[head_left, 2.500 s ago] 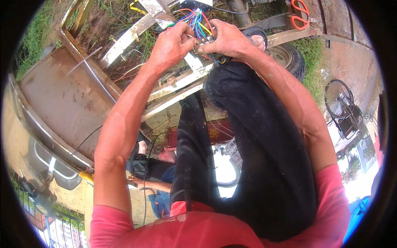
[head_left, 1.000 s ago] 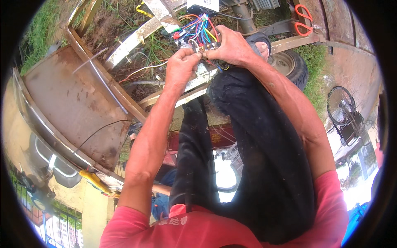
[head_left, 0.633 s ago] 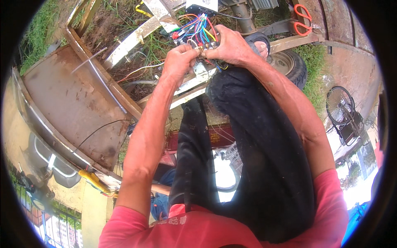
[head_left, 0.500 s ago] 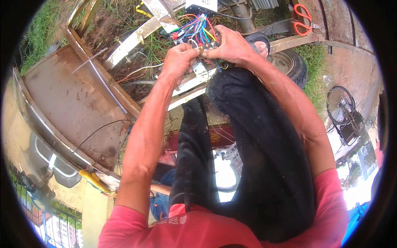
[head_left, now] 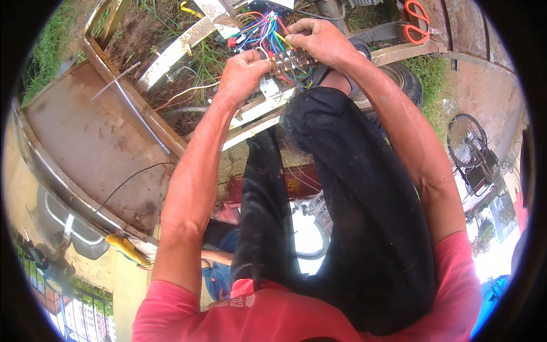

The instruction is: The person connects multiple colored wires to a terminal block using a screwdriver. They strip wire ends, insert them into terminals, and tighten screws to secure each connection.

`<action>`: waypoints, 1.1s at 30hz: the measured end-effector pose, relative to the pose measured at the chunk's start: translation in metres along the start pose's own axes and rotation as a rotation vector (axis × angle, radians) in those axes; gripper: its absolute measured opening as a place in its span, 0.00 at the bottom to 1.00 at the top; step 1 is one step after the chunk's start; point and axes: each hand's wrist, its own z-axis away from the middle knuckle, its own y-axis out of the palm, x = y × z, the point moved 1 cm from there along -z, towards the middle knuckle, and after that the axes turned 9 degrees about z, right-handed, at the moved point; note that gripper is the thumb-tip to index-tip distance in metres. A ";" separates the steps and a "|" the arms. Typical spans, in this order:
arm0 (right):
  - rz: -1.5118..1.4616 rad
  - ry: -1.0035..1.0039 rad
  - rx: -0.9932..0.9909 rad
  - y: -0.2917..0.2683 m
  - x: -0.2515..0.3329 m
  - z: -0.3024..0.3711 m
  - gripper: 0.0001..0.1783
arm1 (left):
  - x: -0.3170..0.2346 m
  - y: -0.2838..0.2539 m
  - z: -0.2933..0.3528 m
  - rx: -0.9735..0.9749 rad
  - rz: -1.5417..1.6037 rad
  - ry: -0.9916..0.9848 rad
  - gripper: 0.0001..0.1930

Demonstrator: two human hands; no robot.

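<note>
A terminal block (head_left: 289, 61) with a row of metal contacts lies just beyond my knee, on a pale metal frame bar (head_left: 250, 132). From it a bundle of coloured wires (head_left: 263, 33) fans up to a dark box with a pale top (head_left: 272, 5). My left hand (head_left: 242, 77) is closed in a pinch at the block's left end, beside a white wire; its fingertips hide what they hold. My right hand (head_left: 322, 44) reaches over the block's right end, thumb and forefinger closed on a red wire (head_left: 282, 25). A whitish connector (head_left: 270, 88) hangs below the block.
Red-orange scissor handles (head_left: 416, 21) stick up at the far right by a wheel (head_left: 405, 82). Rusty sheet metal (head_left: 94, 131) lies on the left, with a yellow tool (head_left: 128, 249) near its lower edge. Another person's forearm (head_left: 218, 256) shows behind my left arm.
My right hand has moved up off the front of the terminal block to the wires, uncovering the contacts. My left hand has shifted slightly left and up. The view has shifted a little.
</note>
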 end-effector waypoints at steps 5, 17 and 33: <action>0.389 -0.098 -0.196 -0.005 0.007 -0.001 0.20 | 0.000 0.001 -0.001 0.005 0.026 0.016 0.10; 0.421 0.114 -0.019 -0.061 0.047 -0.004 0.14 | -0.005 0.004 0.001 -0.015 -0.084 0.057 0.08; 0.024 0.199 0.390 -0.066 0.033 -0.038 0.12 | -0.009 -0.006 -0.009 0.049 -0.106 -0.004 0.12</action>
